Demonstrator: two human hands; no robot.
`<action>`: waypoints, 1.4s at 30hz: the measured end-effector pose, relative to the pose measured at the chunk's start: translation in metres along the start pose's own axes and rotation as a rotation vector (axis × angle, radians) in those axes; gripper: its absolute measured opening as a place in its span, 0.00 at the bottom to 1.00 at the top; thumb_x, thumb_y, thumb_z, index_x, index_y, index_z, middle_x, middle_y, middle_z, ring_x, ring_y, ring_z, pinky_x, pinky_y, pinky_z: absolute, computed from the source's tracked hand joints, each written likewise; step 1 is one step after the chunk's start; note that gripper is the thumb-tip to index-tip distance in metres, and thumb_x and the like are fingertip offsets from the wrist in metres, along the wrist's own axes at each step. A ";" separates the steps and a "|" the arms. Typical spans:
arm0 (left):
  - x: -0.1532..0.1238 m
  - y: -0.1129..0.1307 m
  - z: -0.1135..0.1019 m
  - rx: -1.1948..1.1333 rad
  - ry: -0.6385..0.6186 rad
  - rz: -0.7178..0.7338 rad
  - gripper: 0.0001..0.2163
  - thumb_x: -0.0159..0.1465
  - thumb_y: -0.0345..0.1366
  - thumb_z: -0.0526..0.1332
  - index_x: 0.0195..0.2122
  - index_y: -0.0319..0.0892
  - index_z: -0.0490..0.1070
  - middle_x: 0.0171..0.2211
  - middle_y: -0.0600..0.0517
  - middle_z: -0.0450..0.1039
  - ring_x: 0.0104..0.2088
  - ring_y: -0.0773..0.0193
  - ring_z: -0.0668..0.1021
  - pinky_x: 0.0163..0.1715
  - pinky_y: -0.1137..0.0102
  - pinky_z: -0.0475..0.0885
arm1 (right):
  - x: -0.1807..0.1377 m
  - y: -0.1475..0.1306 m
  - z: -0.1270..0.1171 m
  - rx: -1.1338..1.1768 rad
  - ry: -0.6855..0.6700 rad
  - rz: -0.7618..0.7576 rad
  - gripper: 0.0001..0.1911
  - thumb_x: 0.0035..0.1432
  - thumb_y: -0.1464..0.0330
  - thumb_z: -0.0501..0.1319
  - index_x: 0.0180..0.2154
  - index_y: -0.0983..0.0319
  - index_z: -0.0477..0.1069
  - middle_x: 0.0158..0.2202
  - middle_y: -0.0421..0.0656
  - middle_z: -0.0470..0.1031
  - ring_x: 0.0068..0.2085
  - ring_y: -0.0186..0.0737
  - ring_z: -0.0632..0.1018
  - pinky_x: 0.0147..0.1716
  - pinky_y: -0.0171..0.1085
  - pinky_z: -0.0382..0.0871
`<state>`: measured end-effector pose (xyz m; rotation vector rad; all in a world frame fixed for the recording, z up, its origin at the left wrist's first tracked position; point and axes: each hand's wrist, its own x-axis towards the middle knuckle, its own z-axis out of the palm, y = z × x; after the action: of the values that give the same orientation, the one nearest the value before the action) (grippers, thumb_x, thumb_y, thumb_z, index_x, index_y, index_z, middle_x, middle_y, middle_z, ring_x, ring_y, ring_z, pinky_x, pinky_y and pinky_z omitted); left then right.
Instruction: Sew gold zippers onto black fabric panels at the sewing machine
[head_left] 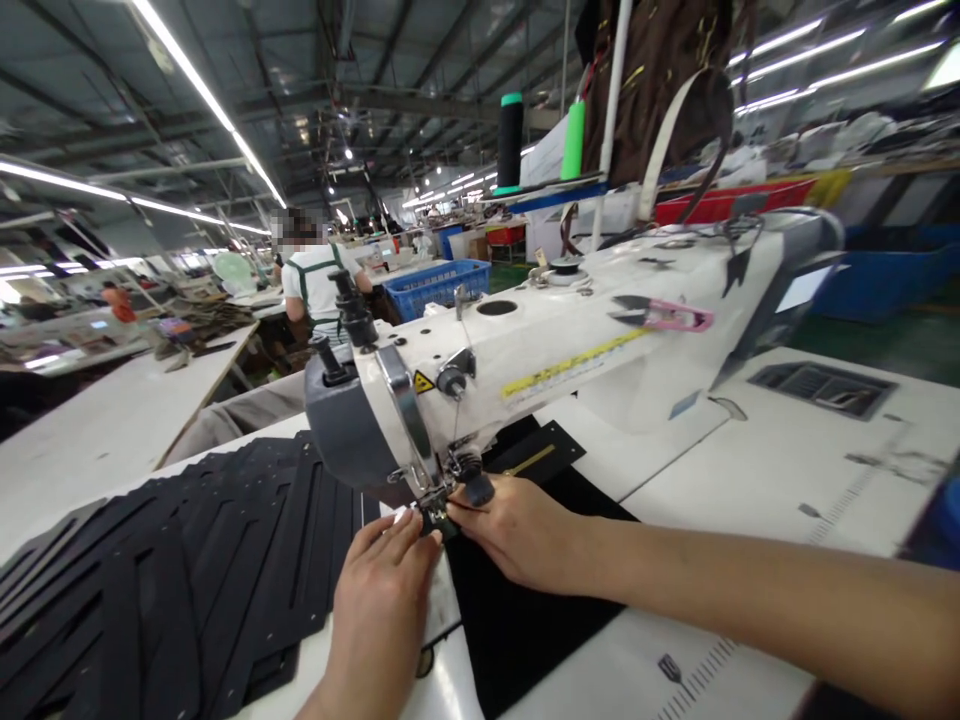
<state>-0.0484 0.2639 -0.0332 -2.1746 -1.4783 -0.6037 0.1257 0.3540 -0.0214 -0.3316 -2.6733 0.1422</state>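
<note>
A white industrial sewing machine (pixel 570 340) lies across the table, its grey head and needle at the left. Both hands meet under the needle at the presser foot (pixel 435 505). My left hand (pixel 382 600) reaches up from below, fingers pressed together at a small dark piece by the foot. My right hand (pixel 517 535) comes in from the right, fingers pinched on the same dark piece (pixel 439 522). Black fabric (pixel 517 610) lies under my right hand. What exactly the fingertips grip is too small to make out.
A black slotted template (pixel 172 580) covers the table at left. Pink thread snips (pixel 664 315) rest on the machine arm. Thread cones (pixel 510 140) stand behind it. A person in a white top (pixel 315 285) sits at another bench; a blue crate (pixel 439 285) is beyond.
</note>
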 end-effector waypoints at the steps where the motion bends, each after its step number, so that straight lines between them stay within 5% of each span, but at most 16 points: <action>1: 0.000 0.000 0.001 0.001 0.004 -0.003 0.11 0.62 0.29 0.51 0.34 0.42 0.73 0.37 0.46 0.77 0.38 0.57 0.78 0.38 0.60 0.72 | 0.001 0.000 0.000 -0.003 -0.001 0.005 0.11 0.54 0.78 0.51 0.38 0.68 0.68 0.40 0.48 0.72 0.42 0.40 0.71 0.46 0.37 0.62; 17: 0.007 0.003 0.001 -0.066 0.008 -0.122 0.11 0.62 0.28 0.50 0.28 0.39 0.71 0.33 0.46 0.77 0.36 0.59 0.78 0.40 0.63 0.69 | 0.006 0.001 0.002 -0.003 0.028 0.002 0.11 0.52 0.78 0.52 0.38 0.66 0.68 0.37 0.46 0.73 0.38 0.41 0.73 0.42 0.36 0.65; 38: 0.003 0.007 0.003 -0.112 -0.044 -0.187 0.07 0.61 0.28 0.54 0.29 0.39 0.71 0.37 0.44 0.76 0.39 0.57 0.77 0.44 0.59 0.69 | 0.000 -0.001 0.015 0.131 0.155 0.102 0.10 0.59 0.75 0.49 0.36 0.63 0.69 0.37 0.47 0.74 0.44 0.40 0.73 0.47 0.39 0.64; 42: 0.001 0.008 -0.007 -0.188 -0.081 -0.293 0.06 0.58 0.27 0.56 0.31 0.40 0.73 0.41 0.44 0.75 0.43 0.54 0.76 0.44 0.58 0.69 | 0.000 -0.002 0.015 0.013 0.109 0.187 0.11 0.56 0.73 0.53 0.42 0.67 0.67 0.43 0.52 0.72 0.47 0.47 0.71 0.52 0.48 0.59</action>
<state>-0.0416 0.2581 -0.0278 -2.1567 -1.8707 -0.7878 0.1187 0.3515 -0.0346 -0.5691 -2.5292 0.1931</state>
